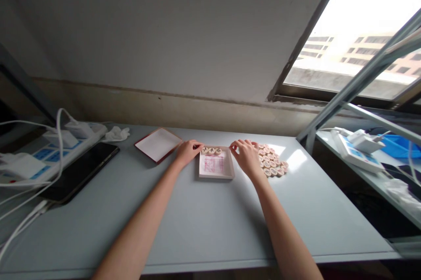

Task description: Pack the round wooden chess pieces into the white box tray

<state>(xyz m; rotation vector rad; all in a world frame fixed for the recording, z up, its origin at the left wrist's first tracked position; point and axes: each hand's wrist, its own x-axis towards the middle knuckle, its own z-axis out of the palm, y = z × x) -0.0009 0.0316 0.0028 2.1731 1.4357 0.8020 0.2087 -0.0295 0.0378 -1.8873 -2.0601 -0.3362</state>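
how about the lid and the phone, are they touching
Apart. The head view shows a strip of table between the lid and the nearest corner of the phone.

Shallow pale box is laid flat, open-topped, pink-marked bottom exposed. Three round dark-marked pieces are lined up inside along the far wall. Loose round pieces are clustered right of it.

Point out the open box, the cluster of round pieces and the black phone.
Open box (215, 177), head view: front wall.
Cluster of round pieces (272, 164), head view: piece near middle.
Black phone (83, 170), head view: top face.
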